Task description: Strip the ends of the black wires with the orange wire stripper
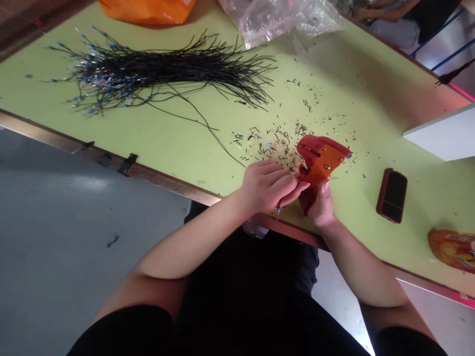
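Observation:
My right hand [319, 205] is wrapped round the handle of an orange and red wire stripper [323, 158], held over the near edge of the table. My left hand [272, 187] is closed in a pinch on a thin black wire [279, 202], and its fingertips are close to the tool's jaws. The wire's blue-tipped end [278, 210] hangs below those fingers. Whether the other end sits inside the jaws is hidden by the fingers and tool. Farther back lies a large bundle of black wires [178, 66], with blue and silvery ends on its left side.
Black and coppery scraps [282, 148] litter the green table [185, 148] around the tool. A phone [392, 195] and an orange packet [454, 249] lie to the right. Clear plastic bags [278, 22] and an orange bag [146, 11] are at the back. Another person's arm [386, 14] shows top right.

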